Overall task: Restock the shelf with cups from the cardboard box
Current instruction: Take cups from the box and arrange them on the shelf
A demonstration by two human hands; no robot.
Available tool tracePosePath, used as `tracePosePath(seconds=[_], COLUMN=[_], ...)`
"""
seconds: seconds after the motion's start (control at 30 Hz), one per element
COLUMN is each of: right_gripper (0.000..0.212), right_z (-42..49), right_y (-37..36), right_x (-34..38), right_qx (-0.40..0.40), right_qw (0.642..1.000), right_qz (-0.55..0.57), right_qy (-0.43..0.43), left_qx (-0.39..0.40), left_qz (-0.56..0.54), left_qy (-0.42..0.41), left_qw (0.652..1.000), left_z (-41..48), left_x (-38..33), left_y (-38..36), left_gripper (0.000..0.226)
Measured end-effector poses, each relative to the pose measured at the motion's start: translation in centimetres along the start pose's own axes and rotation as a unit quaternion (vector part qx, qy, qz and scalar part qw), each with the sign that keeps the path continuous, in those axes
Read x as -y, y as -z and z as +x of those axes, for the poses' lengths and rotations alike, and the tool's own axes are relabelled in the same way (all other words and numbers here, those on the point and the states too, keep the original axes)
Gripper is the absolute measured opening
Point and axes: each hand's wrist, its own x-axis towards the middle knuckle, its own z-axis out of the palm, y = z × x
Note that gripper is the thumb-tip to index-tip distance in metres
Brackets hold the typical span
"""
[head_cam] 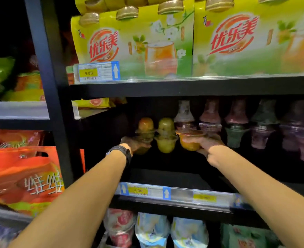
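Both my arms reach deep into the dark middle shelf (165,176). My left hand (135,143), with a black watch on its wrist, grips a greenish jelly cup (144,138) at the bottom of a stack topped by an orange-brown cup (145,123). My right hand (207,143) holds an orange jelly cup (190,140) from below and the side. Between the hands stands a stack of two green cups (166,138), one inverted on the other. The cardboard box is out of view.
Purple and dark stacked cups (237,126) fill the shelf's right side. Yellow-green drink multipacks (138,43) sit on the shelf above, cup drinks (153,230) below. A black upright post (47,86) stands left, with orange snack bags (22,176) beyond it. Price tags line the shelf rail (165,193).
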Motion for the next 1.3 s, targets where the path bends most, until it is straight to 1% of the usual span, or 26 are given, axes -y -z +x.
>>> tracePosePath(seconds=[0.03, 0.1, 0.13, 0.2, 0.27, 0.3, 0.37, 0.47, 0.5, 0.6, 0.67, 0.7, 0.73, 0.8, 0.9, 0.93, 1.0, 1.07, 1.1, 1.13, 1.2, 1.23, 1.3], right_gripper=[0.026, 0.037, 0.042, 0.039, 0.033, 0.031, 0.029, 0.028, 0.03, 0.035, 0.035, 0.037, 0.041, 0.05, 0.068, 0.07, 0.067, 0.076, 0.079, 0.082, 0.086, 0.086, 0.085], right_z=[0.3, 0.6, 1.1, 1.2, 1.2, 1.2, 1.2, 1.4, 1.5, 1.9, 1.9, 2.0, 2.1, 2.6, 3.4, 3.6, 3.9, 4.8, 5.0, 5.3, 5.6, 5.7, 5.7], right_y=[0.0, 0.0, 0.0, -0.1, -0.4, -0.7, -1.2, -2.0, -2.1, -2.5, -2.6, -2.6, -2.7, -2.8, -2.9, -3.0, -3.3, -3.8, -4.2, -4.5, -5.4, -5.8, -6.5], right_x=[-0.3, -0.5, -0.8, -0.9, -0.7, -0.7, -0.5, -0.2, -0.2, -0.4, -0.5, -0.6, -0.6, -0.3, 1.0, 1.6, 2.8, 3.6, 4.2, 4.5, 5.0, 5.1, 5.1], right_qx=[-0.014, -0.031, -0.033, -0.031, -0.023, -0.022, -0.003, 0.02, 0.018, 0.018, 0.017, 0.003, -0.028, -0.094, -0.125, -0.123, -0.117, -0.083, -0.064, -0.051, -0.042, -0.041, -0.037], right_qw=[1.0, 0.999, 0.999, 0.999, 0.999, 0.999, 0.999, 0.999, 0.999, 0.999, 0.999, 0.999, 0.999, 0.989, 0.963, 0.952, 0.932, 0.921, 0.908, 0.888, 0.851, 0.842, 0.837], right_qz=[0.004, -0.001, 0.0, -0.018, -0.022, -0.026, -0.032, -0.022, -0.021, -0.021, -0.023, -0.027, -0.042, -0.11, -0.227, -0.267, -0.331, -0.37, -0.406, -0.451, -0.517, -0.532, -0.54], right_qy=[0.004, -0.014, -0.024, -0.033, -0.032, -0.032, -0.025, -0.031, -0.033, -0.041, -0.039, -0.032, -0.02, 0.019, 0.073, 0.087, 0.096, 0.084, 0.079, 0.078, 0.082, 0.078, 0.079], left_qx=[0.007, 0.019, 0.025, 0.022, 0.016, 0.015, 0.011, 0.004, -0.001, -0.013, -0.017, -0.017, -0.019, -0.021, -0.023, -0.029, -0.036, -0.037, -0.037, -0.038, -0.046, -0.049, -0.056], left_qz=[-0.02, -0.016, -0.026, -0.042, -0.057, -0.063, -0.066, -0.082, -0.087, -0.057, -0.037, -0.029, -0.019, -0.003, 0.014, 0.026, 0.052, 0.058, 0.061, 0.064, 0.081, 0.098, 0.138], left_qy=[-0.007, 0.008, 0.006, 0.005, 0.003, -0.003, -0.013, -0.004, 0.002, 0.0, -0.002, 0.001, 0.003, 0.018, 0.037, 0.04, 0.045, 0.047, 0.046, 0.044, 0.038, 0.031, 0.02], left_qw=[1.0, 1.0, 0.999, 0.999, 0.998, 0.998, 0.998, 0.997, 0.996, 0.998, 0.999, 0.999, 1.0, 1.0, 0.999, 0.998, 0.997, 0.996, 0.996, 0.996, 0.995, 0.993, 0.989], left_z=[1.3, 2.6, 2.7, 3.7, 8.1, 8.3, 6.8, 5.7, 5.8, 5.6, 5.0, 5.0, 4.9, 4.5, 4.4, 4.3, 4.2, 4.4, 4.5, 4.4, 3.7, 3.3, 3.0], left_x=[0.4, 1.0, 1.2, 2.0, 3.9, 3.6, 2.1, 1.3, 1.5, 1.6, 1.4, 1.4, 1.3, 0.9, 0.6, 0.6, 0.4, 0.4, 0.5, 0.4, 0.1, 0.0, 0.0], left_y=[0.0, 0.4, 0.4, 0.4, 0.0, 0.0, 0.0, -0.3, -0.4, -0.6, -0.5, -0.4, -0.4, -0.2, 0.2, 0.4, 0.7, 0.8, 0.9, 0.9, 1.0, 1.0, 1.0], left_gripper=[0.093, 0.076, 0.075, 0.092, 0.102, 0.098, 0.076, 0.046, 0.043, 0.055, 0.059, 0.061, 0.064, 0.072, 0.085, 0.093, 0.111, 0.124, 0.128, 0.13, 0.127, 0.123, 0.118])
